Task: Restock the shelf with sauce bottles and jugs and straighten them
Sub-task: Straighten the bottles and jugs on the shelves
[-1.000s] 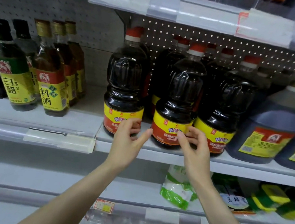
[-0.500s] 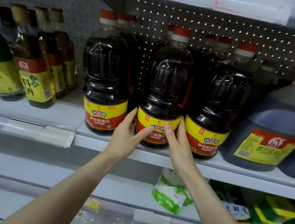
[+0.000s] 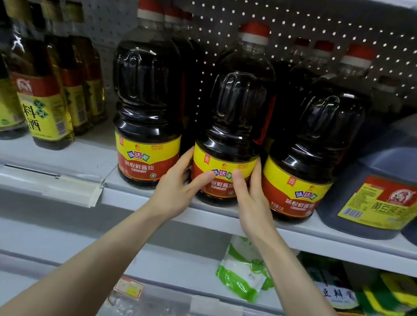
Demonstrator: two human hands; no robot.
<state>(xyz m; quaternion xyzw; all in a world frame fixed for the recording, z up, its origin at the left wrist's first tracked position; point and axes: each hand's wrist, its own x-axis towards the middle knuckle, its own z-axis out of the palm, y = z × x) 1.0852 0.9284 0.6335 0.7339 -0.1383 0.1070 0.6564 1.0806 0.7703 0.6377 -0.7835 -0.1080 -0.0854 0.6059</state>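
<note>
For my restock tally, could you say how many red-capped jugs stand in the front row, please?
3: left jug, middle jug, right jug, side by side; others behind are partly hidden.

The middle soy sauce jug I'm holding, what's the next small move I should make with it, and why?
Probably slide the middle jug a touch toward the left jug. Your left hand and right hand both grip its label band, its label already faces front, but at the base it sits closer to the right jug than to the left one.
</note>
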